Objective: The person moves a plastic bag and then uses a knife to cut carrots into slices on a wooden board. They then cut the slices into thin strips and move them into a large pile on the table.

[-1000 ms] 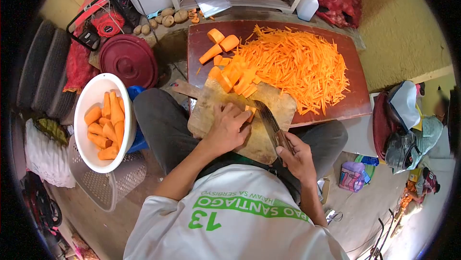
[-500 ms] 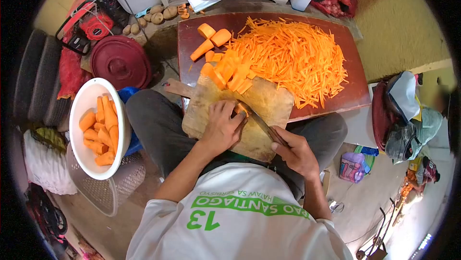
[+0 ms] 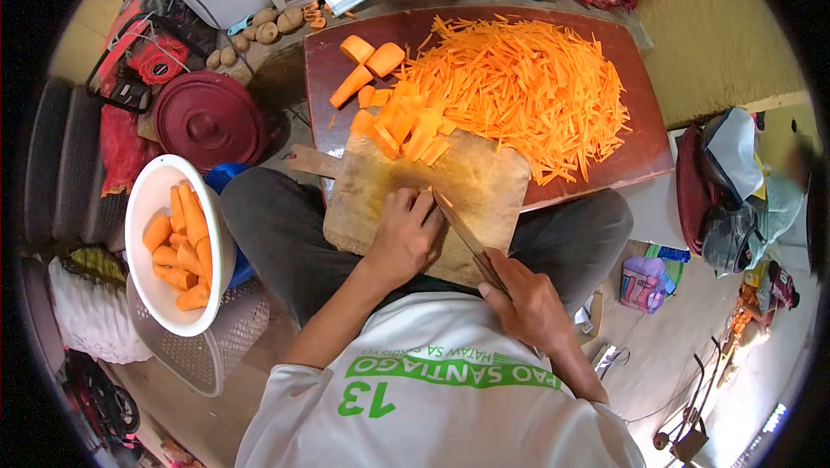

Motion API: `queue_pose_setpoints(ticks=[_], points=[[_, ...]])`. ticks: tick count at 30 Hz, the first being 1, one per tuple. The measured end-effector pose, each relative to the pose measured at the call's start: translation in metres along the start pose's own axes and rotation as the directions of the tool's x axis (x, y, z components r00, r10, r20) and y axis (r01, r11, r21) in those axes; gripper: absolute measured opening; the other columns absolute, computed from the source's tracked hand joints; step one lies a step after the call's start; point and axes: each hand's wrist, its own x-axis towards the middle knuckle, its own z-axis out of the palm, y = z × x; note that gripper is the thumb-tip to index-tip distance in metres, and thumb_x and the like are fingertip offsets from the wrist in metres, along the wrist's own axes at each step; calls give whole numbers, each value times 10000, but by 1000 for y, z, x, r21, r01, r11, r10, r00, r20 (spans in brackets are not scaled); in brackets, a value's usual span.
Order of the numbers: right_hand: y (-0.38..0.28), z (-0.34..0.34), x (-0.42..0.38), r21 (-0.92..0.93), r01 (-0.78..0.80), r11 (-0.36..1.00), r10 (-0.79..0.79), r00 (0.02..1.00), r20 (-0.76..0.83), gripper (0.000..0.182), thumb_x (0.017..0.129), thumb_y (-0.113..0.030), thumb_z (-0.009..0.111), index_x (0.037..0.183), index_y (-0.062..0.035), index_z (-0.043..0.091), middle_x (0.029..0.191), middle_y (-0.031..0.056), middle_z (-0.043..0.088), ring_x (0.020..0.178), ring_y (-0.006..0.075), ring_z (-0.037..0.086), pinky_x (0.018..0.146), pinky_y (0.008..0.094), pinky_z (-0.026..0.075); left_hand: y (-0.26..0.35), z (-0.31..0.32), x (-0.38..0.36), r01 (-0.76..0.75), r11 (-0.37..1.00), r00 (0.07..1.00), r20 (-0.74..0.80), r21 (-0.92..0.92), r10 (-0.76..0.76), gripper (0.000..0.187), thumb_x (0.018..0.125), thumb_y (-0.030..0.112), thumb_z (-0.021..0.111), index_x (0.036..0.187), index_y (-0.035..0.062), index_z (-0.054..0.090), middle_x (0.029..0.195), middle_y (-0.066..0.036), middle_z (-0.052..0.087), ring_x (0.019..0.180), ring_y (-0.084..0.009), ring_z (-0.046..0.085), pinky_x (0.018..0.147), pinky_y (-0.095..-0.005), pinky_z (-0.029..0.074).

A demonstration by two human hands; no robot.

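A wooden chopping board [image 3: 363, 176] rests across my lap, its handle pointing left. On it, my left hand [image 3: 403, 236] has its fingers curled and bunched over a piece of carrot [image 3: 447, 203], mostly hidden by the fingers and blade. My right hand [image 3: 529, 302] is wrapped around the handle of a knife [image 3: 467, 239]; its blade lies right beside the left fingertips. Flat carrot slices [image 3: 399, 118] overlap the board's far edge. Beyond them, a large heap of carrot strips [image 3: 527, 92] covers much of a dark red tabletop [image 3: 641, 127].
Several peeled carrot chunks [image 3: 383, 59] lie at the tabletop's left. A white basin [image 3: 137, 248] of peeled carrots stands to my left, above a perforated basket [image 3: 233, 338]. Behind it are a maroon lid [image 3: 210, 122] and potatoes [image 3: 266, 32]. Bags [image 3: 735, 243] sit at the right.
The knife and both hands stay close together over the board. Less of the carrot between the left fingers and blade shows now. The whole view has shifted slightly.
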Motion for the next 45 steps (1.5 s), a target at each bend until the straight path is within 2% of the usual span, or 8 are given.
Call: queue_pose_setpoints(ticks=[9,12,15,18,36,39,42,45], points=[[8,-19,13,10,37,999,-37,997,67,510,992,-169,764,1397,93,597,1049,309,722,906,488,746,756,529,619,2,2,1,35,999,999,-27,9,-35,312,809,76,822,1097,-13,739,1130,-162,616,1039,-377,581,880,-494,481],[25,-9,23,78,132,988,-132,991,-7,507,993,-165,763,1401,75,581,1017,291,720,919,479,741,739,526,611,4,3,2,51,998,998,-32,37,-50,326,809,84,825,1109,-14,744,1141,-167,627,1052,-383,589,896,-499,486],[34,-15,34,160,102,982,-111,993,49,488,1000,-163,752,1397,49,564,1001,269,720,942,470,733,760,529,606,4,7,1,48,998,998,-39,33,-47,340,808,90,827,1121,-16,747,1146,-172,633,1066,-389,593,916,-509,489],[21,-25,30,91,58,994,-70,989,129,456,1012,-166,732,1386,28,558,1012,259,720,958,467,728,784,534,597,4,6,1,54,998,998,-20,27,-54,348,806,90,827,1127,-18,748,1154,-179,634,1074,-399,593,928,-516,491],[20,-12,32,43,-8,999,3,994,107,391,1021,-150,698,1359,-3,568,1088,287,731,977,504,713,779,552,589,0,2,-5,13,998,1000,21,58,-14,427,758,76,807,1170,-17,741,1168,-177,639,1083,-417,596,937,-524,493],[20,-10,41,65,56,996,-62,994,92,440,1054,-232,640,1403,13,533,1058,331,728,938,528,720,789,599,594,-2,6,-6,1,998,1000,30,68,-3,466,739,75,798,1192,-18,742,1194,-176,637,1113,-420,589,950,-531,489],[8,-21,36,21,-24,999,20,982,188,442,1049,-227,640,1401,15,525,1064,329,727,941,536,714,781,614,583,-7,10,-9,3,998,1000,22,65,-4,482,729,67,794,1202,-11,746,1217,-164,637,1138,-418,580,959,-540,481],[12,-17,37,61,-20,998,10,987,159,439,1045,-222,639,1397,13,522,1062,325,726,949,543,709,785,630,575,-4,8,-9,21,999,1000,18,49,-22,493,721,62,797,1209,6,753,1225,-146,641,1127,-411,573,954,-540,472]])
